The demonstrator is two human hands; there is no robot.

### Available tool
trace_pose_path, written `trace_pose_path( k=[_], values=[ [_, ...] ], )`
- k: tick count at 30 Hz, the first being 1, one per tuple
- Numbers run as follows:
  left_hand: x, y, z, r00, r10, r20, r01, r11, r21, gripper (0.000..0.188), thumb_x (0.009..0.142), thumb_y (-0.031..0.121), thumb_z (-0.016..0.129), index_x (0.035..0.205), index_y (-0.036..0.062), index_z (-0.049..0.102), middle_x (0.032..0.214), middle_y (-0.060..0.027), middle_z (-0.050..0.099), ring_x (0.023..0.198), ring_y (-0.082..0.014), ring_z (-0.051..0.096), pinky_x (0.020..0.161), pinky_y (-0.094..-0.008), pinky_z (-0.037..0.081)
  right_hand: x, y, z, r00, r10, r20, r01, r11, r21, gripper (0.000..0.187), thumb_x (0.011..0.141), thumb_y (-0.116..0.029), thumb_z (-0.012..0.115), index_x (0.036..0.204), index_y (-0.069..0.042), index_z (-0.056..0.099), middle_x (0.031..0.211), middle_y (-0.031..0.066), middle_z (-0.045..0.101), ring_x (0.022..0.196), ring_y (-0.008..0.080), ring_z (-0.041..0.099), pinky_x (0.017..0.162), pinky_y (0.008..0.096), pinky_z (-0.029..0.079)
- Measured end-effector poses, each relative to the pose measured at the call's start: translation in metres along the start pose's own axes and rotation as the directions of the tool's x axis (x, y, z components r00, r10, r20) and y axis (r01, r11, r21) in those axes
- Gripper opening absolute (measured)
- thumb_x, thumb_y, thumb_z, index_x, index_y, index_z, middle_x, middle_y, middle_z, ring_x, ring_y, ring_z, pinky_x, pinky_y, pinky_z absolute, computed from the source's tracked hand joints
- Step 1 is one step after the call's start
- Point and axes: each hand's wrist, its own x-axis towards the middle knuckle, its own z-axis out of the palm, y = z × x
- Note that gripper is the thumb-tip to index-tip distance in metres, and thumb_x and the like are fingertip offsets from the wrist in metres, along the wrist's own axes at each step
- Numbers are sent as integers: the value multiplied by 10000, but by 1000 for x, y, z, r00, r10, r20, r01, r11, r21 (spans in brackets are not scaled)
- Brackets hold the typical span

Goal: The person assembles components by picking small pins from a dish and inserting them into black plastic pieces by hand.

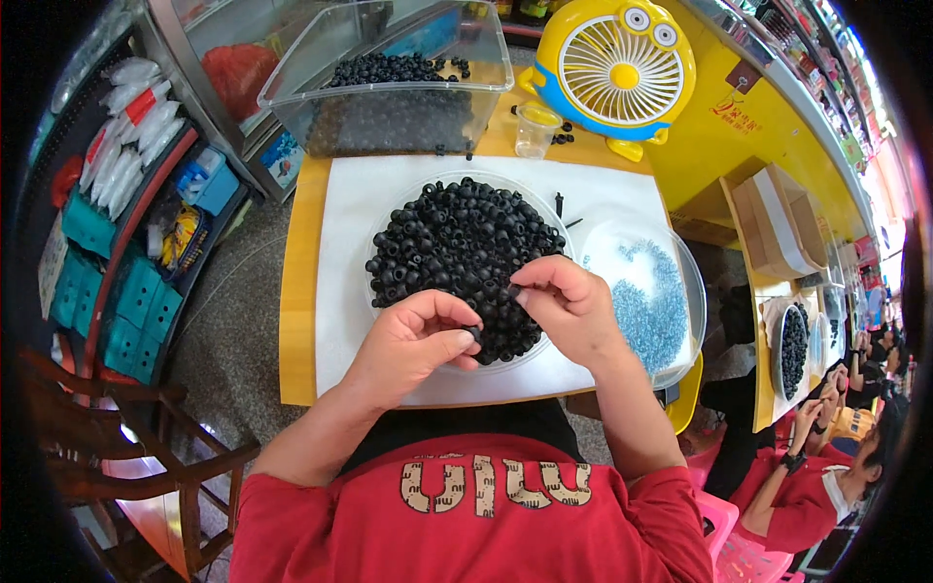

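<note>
A wide, shallow round tray (370, 282) in front of me is heaped with small black round plastic pieces (466, 233), many with a hole through them. Over the heap's near left edge, my left hand (408, 340) is closed, with one black piece (473, 332) pinched between thumb and curled fingers. My right hand (573, 306) hovers above the heap's right side, thumb and forefinger pressed together. Whatever sits in that pinch is too small and dark against the heap to make out. Beside it, a round clear tray (696, 277) holds small pale-blue clear pieces (646, 321).
A large clear bin (389, 117) with more black pieces stands at the table's back, alongside a small plastic cup (536, 131) and a yellow fan (622, 73). Shelves (126, 253) line the left. A wooden chair (146, 466) is at lower left. Another person (802, 486) sits at right.
</note>
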Motion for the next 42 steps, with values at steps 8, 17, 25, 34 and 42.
trace_pose_path(
  k=[8,17,25,34,42],
  values=[
    [10,-10,23,998,13,56,-13,1000,-8,129,761,-34,536,882,10,528,816,-77,580,712,-146,581,622,-282,512,-25,5,2,967,-255,21,250,959,130,201,704,84,558,875,-18,579,823,76,598,748,135,578,640,232,467],
    [16,-17,40,1000,-18,-20,19,997,79,110,778,17,549,881,-8,520,808,-60,572,708,-117,568,645,-235,488,-40,15,3,891,-438,-120,423,896,-136,189,697,30,590,879,-24,585,798,99,598,685,200,592,591,253,478],
    [17,-17,44,998,-67,-2,67,993,102,119,772,28,564,879,-15,533,804,-70,580,715,-121,569,647,-237,485,-43,5,-12,891,-451,-46,430,873,-231,204,703,18,570,897,-43,577,796,98,574,688,225,574,581,280,472],
    [14,-14,49,997,-64,44,59,992,111,153,771,-3,543,919,-15,507,854,-74,561,750,-127,563,665,-246,489,-45,14,-19,956,-292,-39,293,955,42,209,691,23,584,882,-62,571,812,88,581,716,202,582,601,276,473],
    [10,-12,50,999,-20,48,17,997,71,262,747,-47,541,978,8,431,887,-83,528,803,-130,546,683,-254,492,-48,29,-3,966,-248,-72,257,900,353,176,693,42,595,852,-34,581,853,75,591,780,163,569,689,250,450]
  ],
)
